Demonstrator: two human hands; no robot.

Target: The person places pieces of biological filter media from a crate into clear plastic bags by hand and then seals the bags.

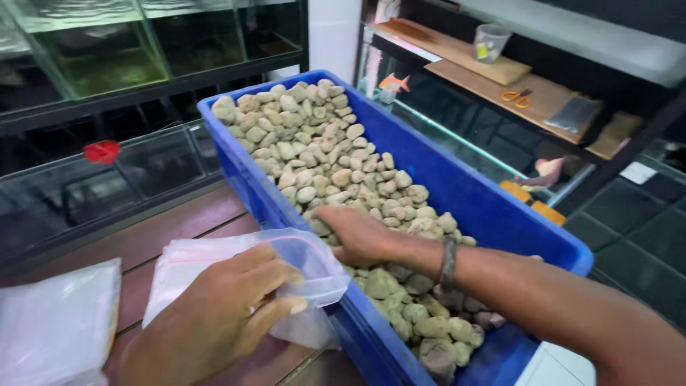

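A long blue plastic bin [464, 186] is filled with pale, rough stones [321, 154]. My right hand [357, 234] reaches into the bin, palm down, fingers closed over some of the stones; a bracelet [448, 263] sits on its wrist. My left hand [221, 314] holds a clear zip-top plastic bag [300, 250] by its mouth, open against the near edge of the bin, on a wooden tabletop [179, 229].
Another clear plastic bag [57, 322] lies at lower left. Glass aquariums [93, 50] stand behind and to the left, one with a red object [102, 151]. On the right are wooden shelves with orange scissors [516, 97], a plastic cup [489, 41] and more tanks.
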